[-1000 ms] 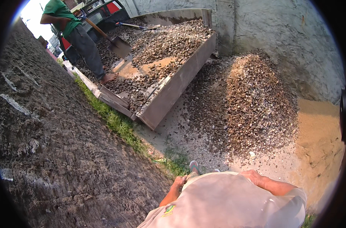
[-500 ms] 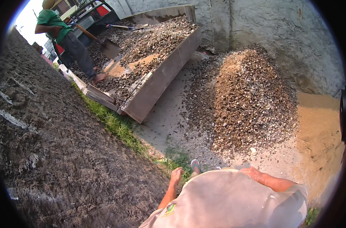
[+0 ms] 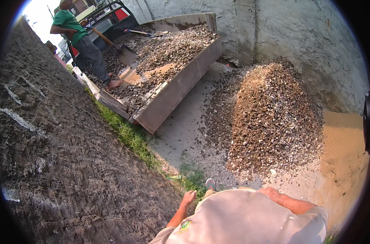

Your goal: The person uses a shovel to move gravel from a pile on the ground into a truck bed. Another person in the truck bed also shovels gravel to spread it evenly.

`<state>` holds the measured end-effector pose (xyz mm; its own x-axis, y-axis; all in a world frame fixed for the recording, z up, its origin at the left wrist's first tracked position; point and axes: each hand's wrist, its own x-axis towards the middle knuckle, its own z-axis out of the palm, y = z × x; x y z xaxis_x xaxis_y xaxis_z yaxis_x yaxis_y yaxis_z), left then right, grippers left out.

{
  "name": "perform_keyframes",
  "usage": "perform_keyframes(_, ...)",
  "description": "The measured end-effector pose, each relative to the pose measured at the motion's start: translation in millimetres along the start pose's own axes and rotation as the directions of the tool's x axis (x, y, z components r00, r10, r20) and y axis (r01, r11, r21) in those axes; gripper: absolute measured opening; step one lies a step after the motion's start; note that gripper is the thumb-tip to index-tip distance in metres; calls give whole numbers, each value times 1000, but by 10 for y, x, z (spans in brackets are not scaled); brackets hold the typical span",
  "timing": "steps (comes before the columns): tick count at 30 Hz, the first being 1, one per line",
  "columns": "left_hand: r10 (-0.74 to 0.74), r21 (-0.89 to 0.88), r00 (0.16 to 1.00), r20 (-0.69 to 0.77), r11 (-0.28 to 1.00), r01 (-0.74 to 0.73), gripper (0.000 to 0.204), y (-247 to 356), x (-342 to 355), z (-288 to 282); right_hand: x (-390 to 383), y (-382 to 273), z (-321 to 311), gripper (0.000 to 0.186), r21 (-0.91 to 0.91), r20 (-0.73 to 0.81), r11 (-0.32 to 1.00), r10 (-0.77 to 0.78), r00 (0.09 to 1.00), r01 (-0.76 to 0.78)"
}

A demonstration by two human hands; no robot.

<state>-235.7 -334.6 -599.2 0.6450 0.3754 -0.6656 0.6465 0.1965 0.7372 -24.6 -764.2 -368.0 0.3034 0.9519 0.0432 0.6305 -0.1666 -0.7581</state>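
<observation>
My left hand [image 3: 188, 197] hangs beside the rough dark wall, its fingers loosely curled and nothing visible in them. My right hand [image 3: 271, 194] rests against the front of my pale shirt [image 3: 254, 215] near the waist, and its fingertips are hidden. Ahead of me stands a large pile of gravel [image 3: 276, 122], apart from both hands. Beyond it to the left is a truck bed [image 3: 181, 89] loaded with more gravel. A barefoot person in a green shirt [image 3: 68, 26] stands on that load with a shovel [image 3: 126, 54].
On the left rises the rough wall [image 3: 71, 162], with a grass strip [image 3: 130, 132] along its foot. A grey wall [image 3: 298, 36] closes the far side. Sand [image 3: 343, 150] lies right of the pile. A second shovel [image 3: 142, 32] lies on the truck's gravel. My sandalled foot [image 3: 210, 184] shows below.
The whole scene has shifted slightly down and to the right in view. My hands keep nearly the same places, and the person on the truck holds the same stance.
</observation>
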Motion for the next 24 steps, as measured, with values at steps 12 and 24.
perform_keyframes(12,-140,249,990,1,959,136,44,123,-269,270,-283,81,97,40,-37,-63,998,48,997,-50)
perform_keyframes(24,-119,166,980,162,982,92,23,671,757,179,-243,-124,472,40,8,-240,980,193,951,-197)
